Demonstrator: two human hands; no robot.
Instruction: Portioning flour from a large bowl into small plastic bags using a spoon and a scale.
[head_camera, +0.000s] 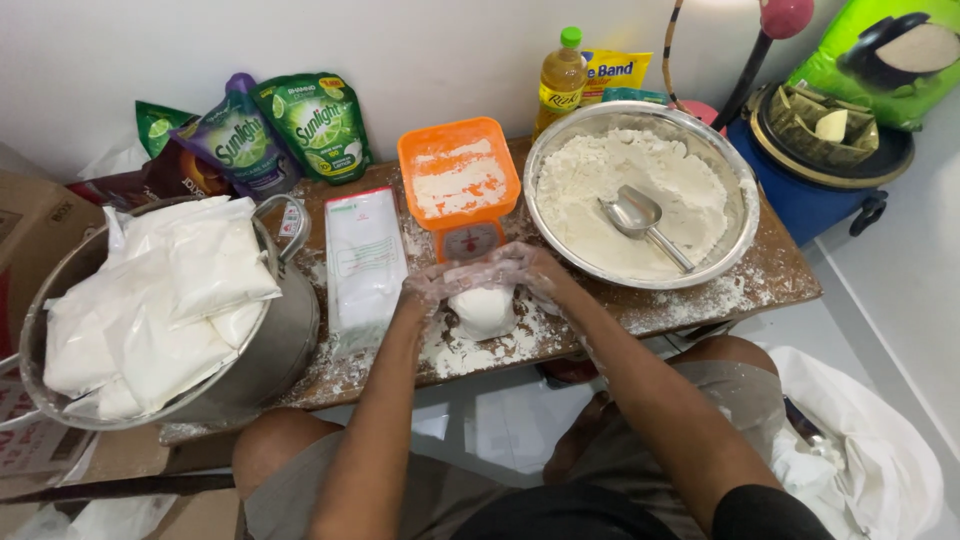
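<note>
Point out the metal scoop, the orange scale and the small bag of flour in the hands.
metal scoop (636, 212), head view, on its bowl.
orange scale (460, 175), head view, on its floured tray.
small bag of flour (483, 311), head view, on its white bulge between both hands.

- The scale's dial (470, 241) is partly hidden behind the gloved hands.
- The big pot (290, 330) is cut off at the left edge.
- The green bag (880, 60) is cropped top right.

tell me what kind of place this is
Probably a home kitchen corner used for packing flour: a low wooden table dusted white, a steel bowl of flour with a scoop, an orange scale, and a pot of filled bags.
</note>
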